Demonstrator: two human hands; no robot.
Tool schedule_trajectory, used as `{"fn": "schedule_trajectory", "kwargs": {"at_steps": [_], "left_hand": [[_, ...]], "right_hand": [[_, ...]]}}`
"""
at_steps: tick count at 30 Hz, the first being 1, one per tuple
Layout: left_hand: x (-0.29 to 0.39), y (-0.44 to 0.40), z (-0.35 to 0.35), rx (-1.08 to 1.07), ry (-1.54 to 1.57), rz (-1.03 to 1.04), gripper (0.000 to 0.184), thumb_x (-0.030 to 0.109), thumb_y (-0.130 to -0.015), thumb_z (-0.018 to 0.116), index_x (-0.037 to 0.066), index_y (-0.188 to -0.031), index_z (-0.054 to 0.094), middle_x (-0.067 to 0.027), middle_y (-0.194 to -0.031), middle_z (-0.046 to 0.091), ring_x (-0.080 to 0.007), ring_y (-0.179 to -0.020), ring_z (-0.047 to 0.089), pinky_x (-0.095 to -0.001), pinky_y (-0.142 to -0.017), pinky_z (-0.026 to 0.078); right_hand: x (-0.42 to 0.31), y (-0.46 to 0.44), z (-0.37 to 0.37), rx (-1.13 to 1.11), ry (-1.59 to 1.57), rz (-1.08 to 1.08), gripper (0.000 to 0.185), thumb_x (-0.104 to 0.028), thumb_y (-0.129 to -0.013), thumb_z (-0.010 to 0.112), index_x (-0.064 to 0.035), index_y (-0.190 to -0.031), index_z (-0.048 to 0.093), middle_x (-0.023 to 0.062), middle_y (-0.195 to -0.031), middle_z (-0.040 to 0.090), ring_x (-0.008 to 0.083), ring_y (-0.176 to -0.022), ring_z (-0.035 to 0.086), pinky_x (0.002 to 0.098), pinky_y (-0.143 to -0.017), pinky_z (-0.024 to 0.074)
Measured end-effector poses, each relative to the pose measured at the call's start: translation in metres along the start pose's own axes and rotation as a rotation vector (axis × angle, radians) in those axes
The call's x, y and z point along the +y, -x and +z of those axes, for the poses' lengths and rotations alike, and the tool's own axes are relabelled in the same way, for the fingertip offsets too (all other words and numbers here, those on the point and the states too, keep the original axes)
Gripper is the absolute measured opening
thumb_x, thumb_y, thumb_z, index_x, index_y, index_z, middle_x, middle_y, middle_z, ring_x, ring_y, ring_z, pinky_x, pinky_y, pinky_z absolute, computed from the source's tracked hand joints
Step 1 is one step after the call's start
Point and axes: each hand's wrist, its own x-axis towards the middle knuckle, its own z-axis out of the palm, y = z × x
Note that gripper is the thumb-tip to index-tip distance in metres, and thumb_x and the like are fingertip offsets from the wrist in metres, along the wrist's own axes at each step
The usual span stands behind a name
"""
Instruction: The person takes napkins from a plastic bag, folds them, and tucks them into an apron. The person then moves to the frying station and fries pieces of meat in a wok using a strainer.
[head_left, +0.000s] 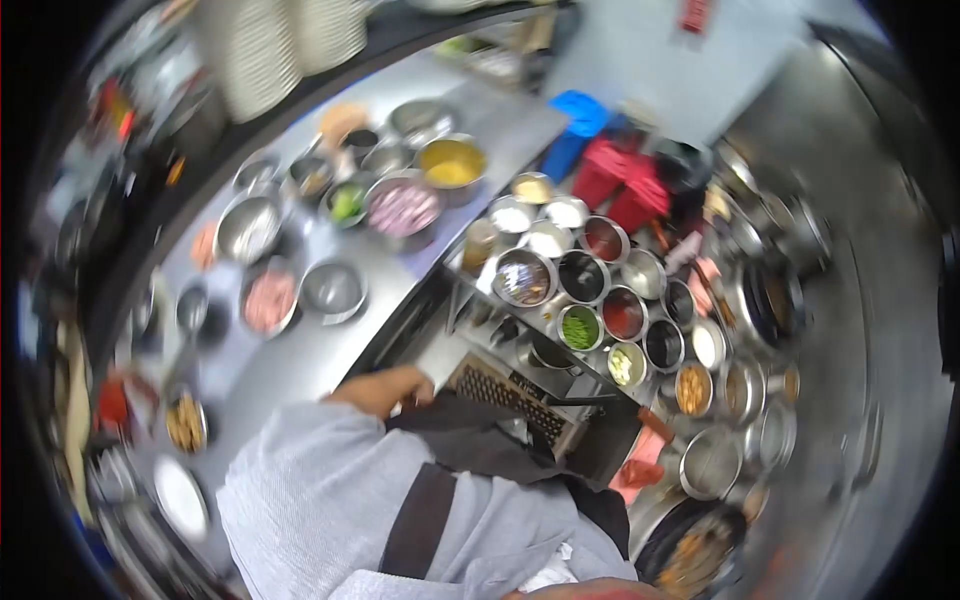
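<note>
My left hand (407,386) reaches out from a light grey sleeve beside the dark apron (470,430). Its fingers look curled, and blur hides what they hold, if anything. Just beyond it is the edge of the steel counter (340,355). My right hand does not show. Low on the right, a dark wok (655,550) holds brownish food. A pink-red cloth (638,472) lies near its rim, below a reddish-brown handle (656,425).
Bowls stand on the left counter, among them one of pink meat (268,298) and one of sliced onion (402,207). Many ingredient pots, including chopped greens (579,328), crowd the central rack. A perforated mat (500,400) lies below. Stacked plates (255,60) stand upper left.
</note>
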Motion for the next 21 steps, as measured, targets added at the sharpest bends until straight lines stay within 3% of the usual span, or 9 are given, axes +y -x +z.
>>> {"fn": "schedule_trajectory", "kwargs": {"at_steps": [1, 2, 4, 10, 13, 16, 18, 20, 21], "left_hand": [[-0.006, -0.010, -0.002, -0.125, 0.192, 0.044, 0.011, 0.018, -0.079, 0.059, 0.008, -0.080, 0.063, -0.0084, -0.078, 0.065, -0.0213, -0.070, 0.064, -0.0385, -0.062, 0.053], [-0.019, -0.039, 0.002, 0.002, 0.210, 0.169, 0.005, 0.009, -0.080, 0.057, 0.008, -0.075, 0.058, -0.0065, -0.066, 0.058, -0.0181, -0.063, 0.060, -0.0360, -0.059, 0.049], [-0.020, 0.032, 0.026, 0.036, 0.565, 0.075, 0.009, 0.006, -0.075, 0.060, 0.009, -0.084, 0.061, -0.0048, -0.073, 0.062, -0.0182, -0.064, 0.062, -0.0343, -0.059, 0.050], [-0.044, 0.041, 0.109, 0.275, 1.003, 0.227, 0.036, 0.017, -0.079, 0.061, 0.006, -0.113, 0.060, -0.0122, -0.090, 0.065, -0.0232, -0.076, 0.064, -0.0370, -0.066, 0.052], [-0.034, 0.005, 0.156, 0.381, 1.191, -0.061, 0.047, 0.028, -0.081, 0.061, 0.002, -0.119, 0.055, -0.0186, -0.090, 0.063, -0.0305, -0.077, 0.064, -0.0439, -0.062, 0.052], [0.010, 0.042, 0.183, 0.141, 1.469, -0.018, 0.050, 0.031, -0.084, 0.058, 0.000, -0.122, 0.053, -0.0226, -0.118, 0.057, -0.0407, -0.095, 0.063, -0.0468, -0.075, 0.055], [0.026, 0.030, 0.197, 0.193, 1.444, 0.061, 0.047, 0.034, -0.085, 0.057, 0.002, -0.120, 0.055, -0.0191, -0.108, 0.062, -0.0330, -0.089, 0.065, -0.0428, -0.070, 0.056], [0.036, 0.026, 0.211, 0.443, 1.512, 0.052, 0.037, 0.030, -0.078, 0.064, 0.004, -0.105, 0.061, -0.0129, -0.081, 0.062, -0.0235, -0.063, 0.063, -0.0384, -0.053, 0.053], [0.036, 0.027, 0.211, 0.455, 1.527, 0.034, 0.032, 0.025, -0.078, 0.064, 0.008, -0.105, 0.063, -0.0094, -0.084, 0.063, -0.0195, -0.068, 0.064, -0.0347, -0.054, 0.052]], "right_hand": [[-0.024, -0.022, 0.010, -0.079, 0.008, -0.075, 0.013, -0.015, -0.076, 0.063, -0.0062, -0.084, 0.067, 0.0119, -0.085, 0.066, 0.0226, -0.079, 0.062, 0.0368, -0.069, 0.0481], [-0.043, -0.041, 0.020, -0.153, 0.024, -0.141, 0.013, -0.014, -0.076, 0.063, -0.0061, -0.084, 0.067, 0.0121, -0.086, 0.066, 0.0228, -0.079, 0.062, 0.0369, -0.069, 0.0482], [-0.080, -0.072, 0.042, -0.286, 0.044, -0.249, 0.013, -0.014, -0.076, 0.063, -0.0058, -0.085, 0.067, 0.0126, -0.086, 0.066, 0.0232, -0.080, 0.063, 0.0372, -0.069, 0.0482], [-0.159, -0.124, 0.125, -0.633, 0.130, -0.534, 0.014, -0.014, -0.076, 0.062, -0.0049, -0.086, 0.067, 0.0140, -0.087, 0.066, 0.0242, -0.080, 0.063, 0.0381, -0.069, 0.0484], [-0.167, -0.141, 0.163, -0.796, 0.193, -0.671, 0.015, -0.014, -0.077, 0.061, -0.0045, -0.086, 0.068, 0.0147, -0.087, 0.066, 0.0247, -0.080, 0.063, 0.0386, -0.069, 0.0484], [-0.158, -0.152, 0.201, -0.946, 0.279, -0.771, 0.015, -0.013, -0.077, 0.061, -0.0041, -0.087, 0.068, 0.0154, -0.088, 0.066, 0.0252, -0.081, 0.064, 0.0391, -0.069, 0.0485], [-0.146, -0.151, 0.227, -1.034, 0.335, -0.824, 0.016, -0.013, -0.077, 0.061, -0.0038, -0.087, 0.068, 0.0159, -0.088, 0.066, 0.0255, -0.081, 0.064, 0.0394, -0.069, 0.0486], [-0.130, -0.148, 0.250, -1.113, 0.397, -0.867, 0.016, -0.013, -0.077, 0.060, -0.0035, -0.088, 0.068, 0.0163, -0.088, 0.066, 0.0258, -0.081, 0.064, 0.0397, -0.069, 0.0486], [-0.121, -0.148, 0.258, -1.147, 0.424, -0.893, 0.016, -0.013, -0.077, 0.060, -0.0034, -0.088, 0.068, 0.0166, -0.088, 0.066, 0.0260, -0.081, 0.064, 0.0398, -0.069, 0.0486]]}}
